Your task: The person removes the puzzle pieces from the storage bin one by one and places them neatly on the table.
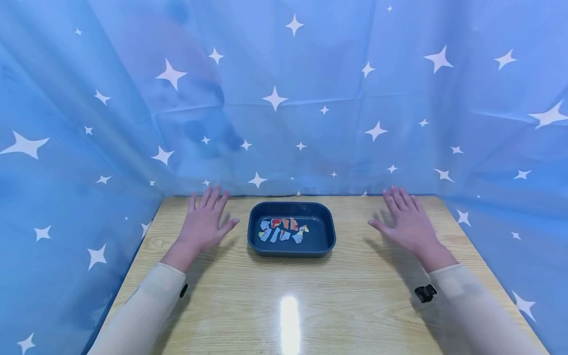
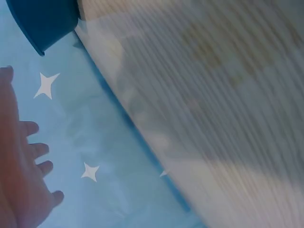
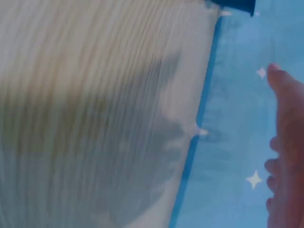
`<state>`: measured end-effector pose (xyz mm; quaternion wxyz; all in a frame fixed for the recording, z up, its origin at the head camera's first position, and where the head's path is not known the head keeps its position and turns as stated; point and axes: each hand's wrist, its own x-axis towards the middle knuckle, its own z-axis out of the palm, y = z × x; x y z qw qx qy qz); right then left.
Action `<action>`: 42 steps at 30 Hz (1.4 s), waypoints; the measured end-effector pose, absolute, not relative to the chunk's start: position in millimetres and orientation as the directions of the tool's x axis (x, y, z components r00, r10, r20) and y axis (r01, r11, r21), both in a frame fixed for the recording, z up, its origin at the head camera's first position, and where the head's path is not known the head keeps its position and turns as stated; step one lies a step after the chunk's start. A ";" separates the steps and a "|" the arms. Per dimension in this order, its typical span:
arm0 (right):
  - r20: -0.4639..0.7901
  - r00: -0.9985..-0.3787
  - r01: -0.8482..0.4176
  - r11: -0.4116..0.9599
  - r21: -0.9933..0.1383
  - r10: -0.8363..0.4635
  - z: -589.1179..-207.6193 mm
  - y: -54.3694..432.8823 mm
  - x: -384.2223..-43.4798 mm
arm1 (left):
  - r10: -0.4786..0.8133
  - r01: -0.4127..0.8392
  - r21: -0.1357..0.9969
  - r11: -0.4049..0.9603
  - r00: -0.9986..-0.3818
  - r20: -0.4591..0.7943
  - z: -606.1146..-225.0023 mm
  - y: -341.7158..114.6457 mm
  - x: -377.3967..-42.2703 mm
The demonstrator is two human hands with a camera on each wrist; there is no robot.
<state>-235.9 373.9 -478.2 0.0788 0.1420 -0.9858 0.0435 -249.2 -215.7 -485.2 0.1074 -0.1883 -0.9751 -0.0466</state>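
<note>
Both hands are held out over the table with fingers spread and straight, holding nothing. My left hand (image 1: 204, 224) is left of a dark blue tray (image 1: 290, 254), its thumb pointing toward the tray. On the tray's other side is my right hand (image 1: 408, 222), thumb also turned inward. Several small paper-like pieces (image 1: 285, 235), pale blue, orange, red and yellow with ragged edges, lie on the tray's floor, mostly in its left and middle. In the left wrist view a corner of the tray (image 2: 45, 23) shows at the top, with the left hand (image 2: 23, 161) at the edge.
The wooden table (image 1: 230, 305) carries a bright light reflection near its front. Blue curtains with white stars (image 1: 275, 98) hang behind and at both sides. A small black object (image 1: 426, 293) is at the right sleeve's cuff.
</note>
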 end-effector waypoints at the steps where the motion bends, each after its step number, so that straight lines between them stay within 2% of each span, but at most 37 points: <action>1: 0.186 -0.943 -0.296 0.951 -0.089 -0.276 -478.9 370.2 -235.6 | 0.366 0.390 0.058 0.919 -0.899 0.240 -485.8 -214.6 -249.1; 5: 0.286 -0.919 -0.335 0.920 -0.202 -0.272 -482.9 353.4 -234.6 | 0.397 0.444 0.145 0.884 -0.878 0.268 -487.8 -210.1 -247.5; 8: 0.328 -0.907 -0.361 0.888 -0.283 -0.264 -485.3 339.8 -233.0 | 0.417 0.489 0.258 0.833 -0.862 0.287 -489.3 -205.8 -245.7; 12: 0.324 -0.909 -0.376 0.853 -0.363 -0.263 -487.5 321.5 -229.4 | 0.433 0.525 0.403 0.749 -0.849 0.302 -492.5 -200.0 -243.2; 20: 0.285 -0.918 -0.382 0.813 -0.439 -0.277 -484.7 293.0 -222.7 | 0.466 0.492 0.557 0.669 -0.862 0.201 -499.3 -188.7 -238.0; 31: 0.266 -0.916 -0.397 0.770 -0.499 -0.299 -486.8 267.5 -221.1 | 0.499 0.435 0.595 0.676 -0.864 0.065 -510.1 -181.0 -238.8; 35: 0.247 -0.918 -0.395 0.760 -0.516 -0.309 -486.9 256.9 -219.5 | 0.521 0.447 0.579 0.682 -0.853 0.045 -509.9 -181.0 -239.0; 42: 0.242 -0.910 -0.415 0.772 -0.482 -0.338 -482.9 237.2 -217.5 | 0.538 0.473 0.516 0.714 -0.843 0.028 -505.3 -179.7 -241.8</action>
